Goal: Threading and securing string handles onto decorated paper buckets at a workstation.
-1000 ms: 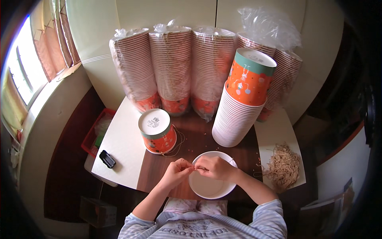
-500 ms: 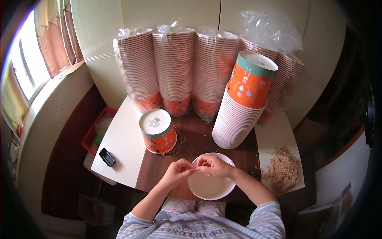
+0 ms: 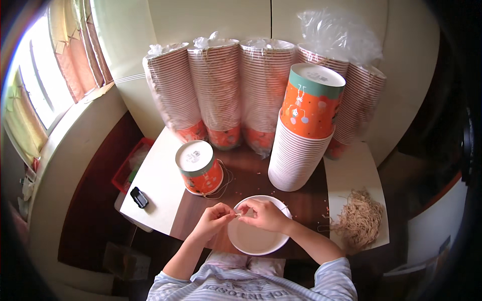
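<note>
A white paper bucket (image 3: 257, 237) is in front of me, its round opening toward me. At its upper left rim, my left hand (image 3: 216, 218) and my right hand (image 3: 265, 214) meet with pinched fingers. Between the fingertips is a small pale bit that looks like the end of a string (image 3: 238, 214); the rest is hidden by the fingers. A short thin end sticks out past the bucket's right rim. To the left, an orange and green paper bucket (image 3: 201, 173) stands upside down with a loop of thin string (image 3: 226, 181) beside it.
A nested stack of paper buckets (image 3: 300, 150) leans behind my right hand. Several plastic-wrapped stacks (image 3: 216, 90) line the wall. A heap of beige strings (image 3: 359, 220) lies at the right, a small black case (image 3: 138, 197) at the left. Beyond the table's left edge is a red crate (image 3: 125, 173).
Both hands and the white bucket have shifted slightly left. The fingers remain pinched together, with a pale bit now showing between them. The view has moved a little.
</note>
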`<state>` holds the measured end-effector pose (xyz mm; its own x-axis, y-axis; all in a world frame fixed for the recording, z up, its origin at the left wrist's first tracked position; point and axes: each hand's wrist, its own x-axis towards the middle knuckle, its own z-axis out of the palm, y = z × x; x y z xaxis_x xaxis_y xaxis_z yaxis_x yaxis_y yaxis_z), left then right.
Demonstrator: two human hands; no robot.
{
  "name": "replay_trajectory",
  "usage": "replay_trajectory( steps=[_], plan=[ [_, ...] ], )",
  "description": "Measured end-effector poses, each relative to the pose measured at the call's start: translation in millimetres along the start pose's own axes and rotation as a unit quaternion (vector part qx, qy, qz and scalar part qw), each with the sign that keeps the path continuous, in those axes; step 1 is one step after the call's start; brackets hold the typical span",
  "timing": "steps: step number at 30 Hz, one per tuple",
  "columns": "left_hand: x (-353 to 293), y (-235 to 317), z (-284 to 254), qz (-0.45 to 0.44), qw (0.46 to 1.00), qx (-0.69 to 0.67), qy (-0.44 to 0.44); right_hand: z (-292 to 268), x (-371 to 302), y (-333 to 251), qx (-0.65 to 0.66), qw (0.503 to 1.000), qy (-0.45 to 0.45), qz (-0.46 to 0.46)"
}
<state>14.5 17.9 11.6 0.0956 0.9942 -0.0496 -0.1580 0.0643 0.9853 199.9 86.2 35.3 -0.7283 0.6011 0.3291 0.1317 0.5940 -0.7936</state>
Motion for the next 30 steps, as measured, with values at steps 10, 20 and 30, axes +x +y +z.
replay_trajectory(
  steps=[10, 20, 30],
  plan=[
    [-2, 11, -1, 0.041, 0.992, 0.123, -0.005, 0, 1, -2, -0.006, 0.999, 0.042, -0.029],
    [2, 6, -7, 0.12, 0.964, 0.238, 0.008, 6, 1, -6, -0.013, 0.998, 0.062, 0.0],
    [7, 1, -16, 0.042, 0.988, 0.148, -0.015, 14, 5, -15, -0.036, 0.996, 0.076, 0.037]
  ],
)
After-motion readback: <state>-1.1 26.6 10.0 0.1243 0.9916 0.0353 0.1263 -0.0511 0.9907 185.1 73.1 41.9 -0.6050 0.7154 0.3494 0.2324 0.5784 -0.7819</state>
